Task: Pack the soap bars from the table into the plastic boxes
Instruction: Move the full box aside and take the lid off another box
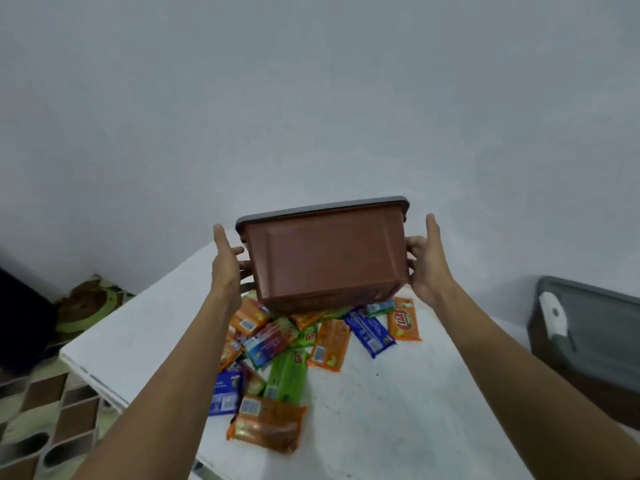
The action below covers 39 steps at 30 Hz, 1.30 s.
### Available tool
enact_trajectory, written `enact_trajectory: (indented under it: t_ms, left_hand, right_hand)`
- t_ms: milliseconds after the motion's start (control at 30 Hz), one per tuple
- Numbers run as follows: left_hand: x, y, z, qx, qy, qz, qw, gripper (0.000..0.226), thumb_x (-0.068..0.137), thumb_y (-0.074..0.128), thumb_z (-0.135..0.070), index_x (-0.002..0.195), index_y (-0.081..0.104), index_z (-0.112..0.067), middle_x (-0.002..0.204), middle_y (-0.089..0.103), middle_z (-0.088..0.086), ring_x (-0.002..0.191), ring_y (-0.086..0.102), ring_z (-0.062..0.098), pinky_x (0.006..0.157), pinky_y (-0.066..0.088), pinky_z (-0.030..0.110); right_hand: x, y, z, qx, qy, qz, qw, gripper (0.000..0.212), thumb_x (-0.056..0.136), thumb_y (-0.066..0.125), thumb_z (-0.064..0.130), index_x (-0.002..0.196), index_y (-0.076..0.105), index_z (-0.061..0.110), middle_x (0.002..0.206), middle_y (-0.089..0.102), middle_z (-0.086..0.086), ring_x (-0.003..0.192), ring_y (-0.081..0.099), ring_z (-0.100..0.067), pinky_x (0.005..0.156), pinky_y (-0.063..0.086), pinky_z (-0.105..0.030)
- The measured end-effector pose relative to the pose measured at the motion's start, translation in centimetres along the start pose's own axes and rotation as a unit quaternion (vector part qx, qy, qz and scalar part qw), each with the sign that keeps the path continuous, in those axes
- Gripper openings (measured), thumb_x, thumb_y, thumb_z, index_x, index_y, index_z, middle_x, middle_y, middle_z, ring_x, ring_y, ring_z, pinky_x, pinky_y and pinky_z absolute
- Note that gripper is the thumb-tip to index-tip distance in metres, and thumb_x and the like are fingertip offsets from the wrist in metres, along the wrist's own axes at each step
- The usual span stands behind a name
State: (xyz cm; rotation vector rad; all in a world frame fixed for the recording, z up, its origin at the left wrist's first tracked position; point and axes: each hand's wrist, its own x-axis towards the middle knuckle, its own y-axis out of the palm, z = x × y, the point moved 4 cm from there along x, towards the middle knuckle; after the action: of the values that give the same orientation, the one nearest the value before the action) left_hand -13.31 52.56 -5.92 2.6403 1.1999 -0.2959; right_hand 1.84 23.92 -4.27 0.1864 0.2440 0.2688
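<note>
While our left hand [227, 261] and right hand [427, 261] clasp the brown box [325, 258] by its ends, we judge it stiff, light, slick; under-rim hold safest.

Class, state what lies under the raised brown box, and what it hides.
Under the brown box, wrapped soap bars lie heaped on the white table. The box covers the heap's far part, so bars there cannot be counted.

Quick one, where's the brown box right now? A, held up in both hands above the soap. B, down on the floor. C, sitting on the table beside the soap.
A: the left hand and right hand hold the box by its ends, raised over the soap bars.
</note>
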Motion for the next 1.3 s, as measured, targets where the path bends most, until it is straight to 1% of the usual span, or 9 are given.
enact_trajectory:
  t_ms: [100,200,333,500,733,867,967,1167,1300]
  left_hand:
    - [-2.2,1.9,1.4,0.012,-0.054,0.045,0.997,0.078,0.085,0.024,-0.079,0.101,0.060,-0.011,0.083,0.062,0.009,0.072,0.060,0.023,0.063,0.051,0.035]
    - [-3.9,3.8,3.0,0.050,-0.098,0.103,0.989,0.069,0.083,0.045,-0.074,0.101,0.063,-0.010,0.089,0.063,0.010,0.075,0.061,0.024,0.064,0.052,0.032]
    - [-6.7,6.5,4.1,0.083,-0.064,0.128,0.986,0.028,0.083,0.069,-0.036,0.100,0.064,-0.013,0.093,0.064,0.004,0.061,0.064,0.016,0.047,0.051,0.023]
    - [-11.0,8.6,6.1,0.196,-0.014,0.181,0.963,0.012,0.086,0.068,-0.017,0.094,0.065,-0.008,0.093,0.065,0.011,0.072,0.062,0.020,0.063,0.053,0.031]
    - [-16.1,10.9,10.1,0.466,0.114,0.193,0.856,0.032,0.084,0.068,-0.039,0.085,0.064,-0.007,0.085,0.066,0.007,0.080,0.061,0.024,0.070,0.047,0.038]
    - [-19.0,13.1,11.4,0.494,0.226,0.181,0.820,0.029,0.090,0.062,-0.033,0.083,0.061,-0.004,0.082,0.064,0.009,0.077,0.059,0.028,0.063,0.041,0.035]
    - [-20.2,13.8,12.7,0.507,0.278,0.179,0.796,0.028,0.093,0.055,-0.036,0.089,0.060,-0.008,0.086,0.066,0.011,0.074,0.058,0.025,0.059,0.034,0.030]
    - [-23.3,15.1,15.0,0.586,0.338,0.166,0.717,0.034,0.100,0.039,-0.035,0.105,0.054,-0.005,0.099,0.065,0.023,0.088,0.061,0.040,0.072,0.047,0.043]
    - [-22.3,14.6,15.2,0.548,0.268,0.234,0.757,0.037,0.101,0.035,-0.027,0.079,0.056,-0.007,0.083,0.062,0.018,0.082,0.058,0.036,0.064,0.038,0.036]
  right_hand:
    - [-1.5,-4.9,-0.3,0.028,0.035,-0.014,0.999,0.077,0.084,0.030,0.080,0.106,0.062,0.014,0.099,0.062,-0.006,0.084,0.059,-0.022,0.072,0.051,-0.038]
    - [-3.7,-8.4,-0.7,0.025,0.067,-0.022,0.997,0.068,0.081,0.048,0.076,0.109,0.062,0.016,0.095,0.062,-0.006,0.075,0.059,-0.019,0.064,0.048,-0.032]
    - [-7.0,-12.5,-1.4,0.005,0.073,-0.013,0.997,0.032,0.084,0.070,0.037,0.106,0.062,0.015,0.103,0.058,-0.003,0.076,0.061,-0.016,0.062,0.048,-0.029]
    - [-11.5,-18.1,-2.9,-0.131,0.042,-0.030,0.990,0.032,0.086,0.069,0.023,0.115,0.064,0.010,0.110,0.068,-0.008,0.095,0.068,-0.023,0.076,0.058,-0.037]
    - [-18.7,-23.8,-5.2,-0.329,-0.003,-0.116,0.937,0.042,0.086,0.069,0.027,0.121,0.049,0.019,0.111,0.058,-0.002,0.096,0.059,-0.019,0.068,0.052,-0.029]
    - [-22.3,-25.6,-6.0,-0.415,-0.032,-0.165,0.894,0.042,0.092,0.061,0.031,0.127,0.042,0.020,0.106,0.058,0.001,0.083,0.057,-0.011,0.062,0.044,-0.021]
    - [-24.7,-26.5,-6.2,-0.459,-0.060,-0.200,0.863,0.041,0.096,0.055,0.031,0.132,0.044,0.017,0.105,0.058,0.003,0.083,0.056,-0.015,0.073,0.042,-0.024]
    - [-28.2,-28.2,-6.5,-0.509,-0.057,-0.243,0.824,0.042,0.100,0.047,0.028,0.140,0.044,0.016,0.101,0.065,-0.004,0.077,0.054,-0.014,0.077,0.041,-0.025]
    - [-29.6,-30.0,-7.3,-0.439,-0.024,-0.267,0.857,0.038,0.102,0.043,0.027,0.137,0.051,0.015,0.110,0.065,-0.007,0.083,0.058,-0.014,0.081,0.046,-0.030]
